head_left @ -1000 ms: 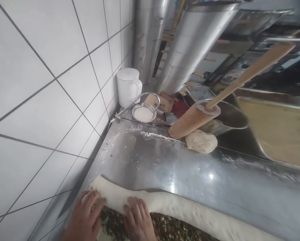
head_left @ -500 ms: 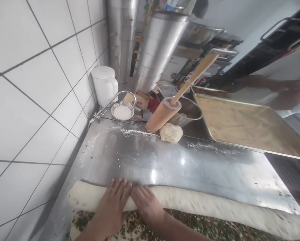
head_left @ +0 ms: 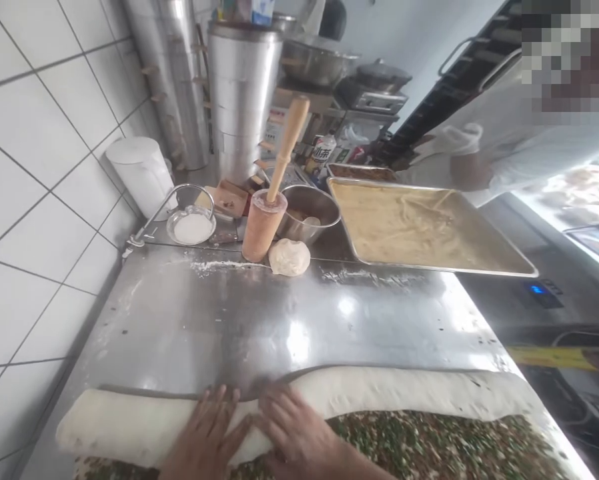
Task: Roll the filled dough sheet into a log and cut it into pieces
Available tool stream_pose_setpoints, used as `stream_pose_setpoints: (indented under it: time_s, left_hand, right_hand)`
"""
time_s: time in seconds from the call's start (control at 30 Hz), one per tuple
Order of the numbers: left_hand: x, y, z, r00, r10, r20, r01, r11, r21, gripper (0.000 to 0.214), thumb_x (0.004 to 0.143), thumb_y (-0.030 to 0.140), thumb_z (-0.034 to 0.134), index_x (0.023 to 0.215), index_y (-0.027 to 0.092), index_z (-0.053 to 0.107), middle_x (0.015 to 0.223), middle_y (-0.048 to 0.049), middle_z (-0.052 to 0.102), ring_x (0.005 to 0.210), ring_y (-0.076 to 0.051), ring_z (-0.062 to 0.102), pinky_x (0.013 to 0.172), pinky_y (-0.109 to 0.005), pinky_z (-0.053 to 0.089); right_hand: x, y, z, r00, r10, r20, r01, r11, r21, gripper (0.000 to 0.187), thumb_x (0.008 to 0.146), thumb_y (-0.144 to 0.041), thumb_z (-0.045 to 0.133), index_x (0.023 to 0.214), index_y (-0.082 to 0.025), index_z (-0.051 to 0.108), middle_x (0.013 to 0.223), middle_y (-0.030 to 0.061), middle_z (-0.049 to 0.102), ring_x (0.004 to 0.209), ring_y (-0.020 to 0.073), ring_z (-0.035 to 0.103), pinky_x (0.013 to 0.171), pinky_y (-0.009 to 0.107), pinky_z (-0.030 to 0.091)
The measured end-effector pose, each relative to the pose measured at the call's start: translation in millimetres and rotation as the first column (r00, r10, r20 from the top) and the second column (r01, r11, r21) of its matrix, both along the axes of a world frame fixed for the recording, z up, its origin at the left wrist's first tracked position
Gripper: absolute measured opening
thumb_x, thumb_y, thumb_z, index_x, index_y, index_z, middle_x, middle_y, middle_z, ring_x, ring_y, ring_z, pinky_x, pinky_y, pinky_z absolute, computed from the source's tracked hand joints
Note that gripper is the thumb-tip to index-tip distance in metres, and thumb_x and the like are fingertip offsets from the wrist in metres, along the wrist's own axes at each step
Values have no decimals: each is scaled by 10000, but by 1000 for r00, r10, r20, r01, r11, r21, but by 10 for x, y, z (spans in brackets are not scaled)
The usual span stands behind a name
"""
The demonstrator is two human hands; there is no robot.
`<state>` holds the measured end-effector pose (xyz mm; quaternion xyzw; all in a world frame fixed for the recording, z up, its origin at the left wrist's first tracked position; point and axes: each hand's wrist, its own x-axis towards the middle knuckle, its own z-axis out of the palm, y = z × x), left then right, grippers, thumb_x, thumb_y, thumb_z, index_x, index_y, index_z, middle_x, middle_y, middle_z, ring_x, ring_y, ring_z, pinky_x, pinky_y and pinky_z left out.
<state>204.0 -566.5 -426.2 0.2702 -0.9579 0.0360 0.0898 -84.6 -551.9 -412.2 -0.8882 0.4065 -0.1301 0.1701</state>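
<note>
A long pale dough roll (head_left: 404, 393) runs across the metal table's near side. Its middle sags toward me where my hands press. My left hand (head_left: 207, 427) lies on it with fingers spread and the thumb stretched right. Just beside it, my right hand (head_left: 294, 423) rests over the roll, fingers laid flat and close together, somewhat blurred. On my side of the roll a flat dough sheet shows, covered with chopped green and brown filling (head_left: 429, 443). The lower edge of the view cuts off both wrists and the sheet.
At the table's (head_left: 219, 313) far edge stand a thick rolling pin (head_left: 264, 227) on end, a dough ball (head_left: 289, 257), a flour bowl (head_left: 193, 228) and a metal pot (head_left: 324, 210). A large tray (head_left: 404, 230) lies right. Tiled wall (head_left: 44, 200) borders the left; a co-worker's gloved hand (head_left: 462, 139) is beyond.
My view has swung right, so the things at the back appear farther left and more of the co-worker shows. Under my hands, the roll's middle now dips nearer to me.
</note>
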Motion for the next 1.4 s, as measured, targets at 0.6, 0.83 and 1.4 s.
stream_pose_setpoints:
  time_s: [0.6, 0.83, 1.4]
  left_hand:
    - [-2375, 661, 65, 997, -64, 39, 63, 997, 38, 748, 953, 584, 574, 1588, 215, 437, 1612, -120, 503, 1528, -345, 398, 1235, -513, 309]
    - [-3322, 1060, -122, 998, -18, -63, 18, 1000, -4, 705, 981, 554, 540, 1580, 194, 451, 1591, -154, 520, 1569, -358, 332, 1288, -561, 244]
    - [-5314, 1849, -118, 990, -30, -135, 54, 983, 176, 833, 916, 315, 648, 1658, 247, 275, 1581, -129, 542, 1456, -346, 511, 1143, -538, 470]
  right_hand:
    - [-2533, 747, 54, 1000, 12, 20, -12, 1000, 24, 325, 935, -201, 617, 1256, -167, 654, 1090, 115, 737, 984, 251, 648, 944, 455, 529]
    - [-3645, 939, 125, 996, -65, -59, 77, 970, 230, 581, 828, -472, 780, 1308, -172, 644, 1165, 142, 717, 1075, 302, 639, 995, 488, 514]
    - [-5119, 1860, 104, 998, -60, 22, 62, 995, -84, 378, 949, -319, 616, 1301, -184, 633, 1208, 129, 716, 1166, 279, 621, 970, 467, 513]
